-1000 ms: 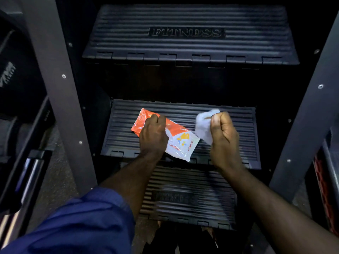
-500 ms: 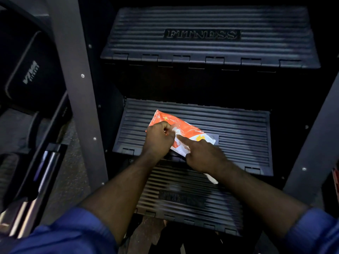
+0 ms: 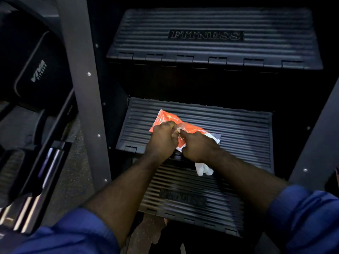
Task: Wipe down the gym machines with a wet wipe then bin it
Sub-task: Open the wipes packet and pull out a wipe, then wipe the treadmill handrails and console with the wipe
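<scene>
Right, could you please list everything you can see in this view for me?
steps: three, black, ribbed, stacked centre
wipes packet: one, orange and white, over the middle step
wet wipe: one, white, dangling above the lowest step
frame uprights: two, grey, left and right
pad: one, black, far left
sleeves: two, blue, bottom edge
left hand: fingers pinching the packet
right hand: holding the wipe, fingers at the packet

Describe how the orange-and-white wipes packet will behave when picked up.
Probably floppy: the orange-and-white plastic wipes packet creases under the left hand. Likely light, being thin and flat on the black ribbed step. Possibly slippery, since it looks glossy.
</scene>
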`<state>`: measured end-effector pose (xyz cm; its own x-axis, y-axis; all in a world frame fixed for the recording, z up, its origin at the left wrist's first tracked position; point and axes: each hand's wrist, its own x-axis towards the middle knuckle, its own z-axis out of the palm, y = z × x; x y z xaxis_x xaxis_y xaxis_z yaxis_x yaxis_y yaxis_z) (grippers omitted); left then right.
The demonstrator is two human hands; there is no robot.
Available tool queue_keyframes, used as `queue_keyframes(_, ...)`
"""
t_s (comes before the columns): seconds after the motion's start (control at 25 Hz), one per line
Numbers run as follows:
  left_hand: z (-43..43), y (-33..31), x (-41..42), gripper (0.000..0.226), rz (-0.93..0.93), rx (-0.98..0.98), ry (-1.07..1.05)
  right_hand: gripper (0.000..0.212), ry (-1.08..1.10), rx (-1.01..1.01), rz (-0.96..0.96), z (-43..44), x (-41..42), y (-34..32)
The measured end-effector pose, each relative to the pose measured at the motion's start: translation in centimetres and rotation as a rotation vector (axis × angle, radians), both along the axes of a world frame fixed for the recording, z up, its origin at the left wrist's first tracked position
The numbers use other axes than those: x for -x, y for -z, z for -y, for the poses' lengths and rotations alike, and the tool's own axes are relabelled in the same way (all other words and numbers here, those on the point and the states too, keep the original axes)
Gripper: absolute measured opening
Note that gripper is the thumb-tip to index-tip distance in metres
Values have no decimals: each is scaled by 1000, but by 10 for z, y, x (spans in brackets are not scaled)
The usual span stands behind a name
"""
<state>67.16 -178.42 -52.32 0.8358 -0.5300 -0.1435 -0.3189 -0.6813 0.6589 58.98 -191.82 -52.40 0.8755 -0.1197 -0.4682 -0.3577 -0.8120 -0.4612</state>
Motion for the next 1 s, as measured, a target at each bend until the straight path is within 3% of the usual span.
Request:
queue_keyframes(0.08,-3,5,4,18,15,-41,91,48,205,43,255,3,18,2)
queue_keyframes(0.16,-9,12,7,49,29,-182,308,32,568,-95,444,9,33,0)
queue_keyframes(0.24,-14,16,11,72,90,-427,515,24,812,-332,448,15,38,2)
queue_keyframes(0.32,-14,7,14,74,99,-576,594,21,939,-583,372,18,40,0)
queue_keyframes(0.4,-13,-4,16,69,69,-595,622,18,1041,-807,321,15,41,-12)
queue_keyframes(0.48,-11,-22,17,65,-49,-449,570,14,1101,-903,359,12,44,-32)
queue_keyframes(0.6,-15,-60,25,72,-455,17,249,6,1063,-892,446,-1,56,-72)
queue_keyframes(0.72,-28,-106,38,63,-651,283,244,12,986,-827,484,-25,79,-112)
queue_keyframes(1.0,-99,-165,125,13,-603,418,572,37,1140,-852,758,-137,206,-195)
